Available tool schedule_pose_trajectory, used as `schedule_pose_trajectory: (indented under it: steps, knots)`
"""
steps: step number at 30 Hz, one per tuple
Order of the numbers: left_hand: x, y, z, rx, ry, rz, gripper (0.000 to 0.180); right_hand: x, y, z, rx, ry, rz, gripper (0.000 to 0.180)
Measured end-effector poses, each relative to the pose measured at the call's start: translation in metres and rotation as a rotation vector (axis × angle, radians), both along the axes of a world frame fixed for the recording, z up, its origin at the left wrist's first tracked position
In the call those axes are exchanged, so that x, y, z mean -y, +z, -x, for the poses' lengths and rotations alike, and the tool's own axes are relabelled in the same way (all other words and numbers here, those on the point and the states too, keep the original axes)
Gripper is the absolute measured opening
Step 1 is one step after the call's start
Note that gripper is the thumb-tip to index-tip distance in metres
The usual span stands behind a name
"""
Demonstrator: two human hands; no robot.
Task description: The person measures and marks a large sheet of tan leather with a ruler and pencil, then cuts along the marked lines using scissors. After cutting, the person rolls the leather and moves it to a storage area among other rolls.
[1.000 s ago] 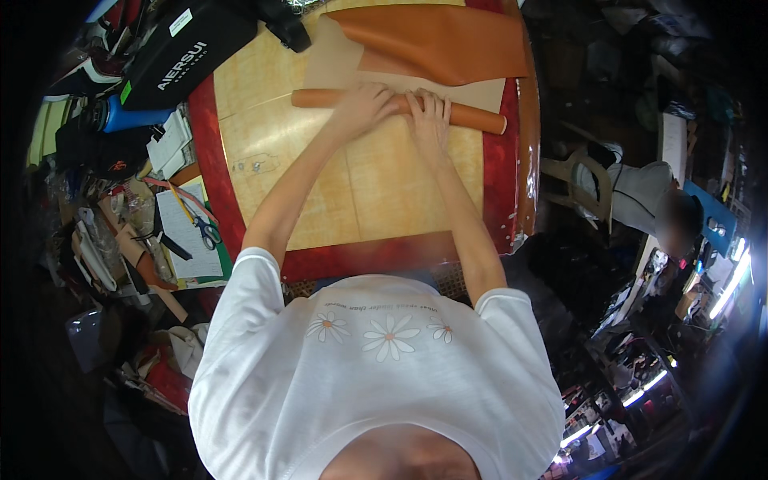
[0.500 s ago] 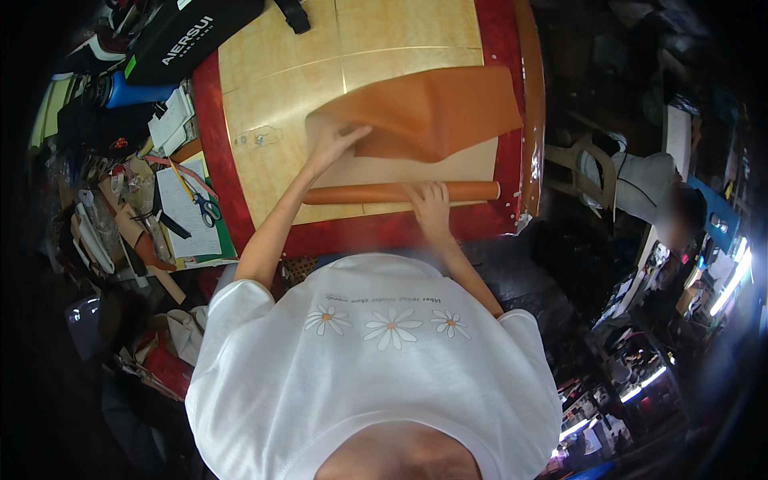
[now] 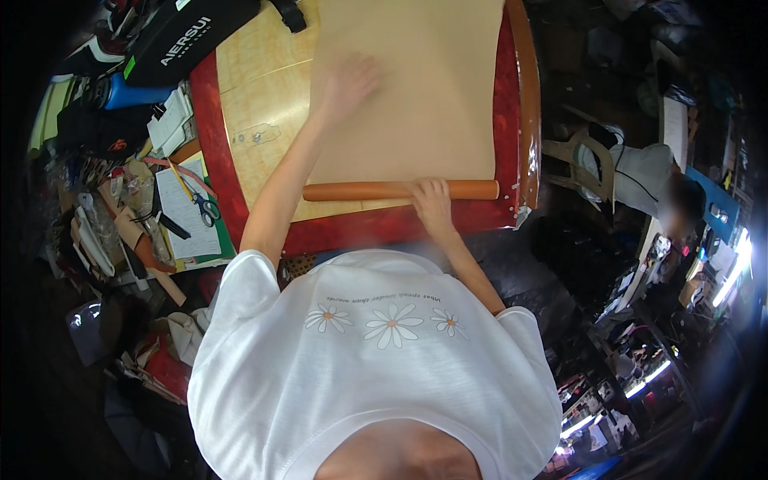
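Tan leather sheet [image 3: 416,96] lies unrolled across the red-edged wooden table [image 3: 240,80], its near end wound into an orange-brown roll [image 3: 360,190] by the table's front edge. Left hand [image 3: 350,78] presses flat and open on the sheet; right hand [image 3: 432,200] curls its fingers over the roll, gripping it

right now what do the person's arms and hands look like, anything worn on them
Both forearms are bare, with no gloves, watch or rings visible on the left hand or the right hand. Short white sleeves of a T-shirt with small printed daisies end above the elbows. The left hand is blurred.
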State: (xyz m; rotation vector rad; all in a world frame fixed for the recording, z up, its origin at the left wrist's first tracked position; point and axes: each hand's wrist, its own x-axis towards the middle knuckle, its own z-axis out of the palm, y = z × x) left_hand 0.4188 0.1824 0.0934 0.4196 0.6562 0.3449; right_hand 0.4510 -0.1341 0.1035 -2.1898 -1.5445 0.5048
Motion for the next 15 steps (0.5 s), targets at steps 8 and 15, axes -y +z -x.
schedule_pose_trajectory:
  steps: [8, 15]
  knots:
    - [0.154, 0.007, 0.120, -0.245, -0.724, -1.881, 0.040, -0.005, 0.002, -0.006, -0.028, 0.022, 0.047, 0.035]
    - [0.161, -0.019, 0.136, -0.359, -1.093, -2.155, 0.071, -0.022, 0.012, -0.024, -0.171, 0.037, 0.097, 0.039]
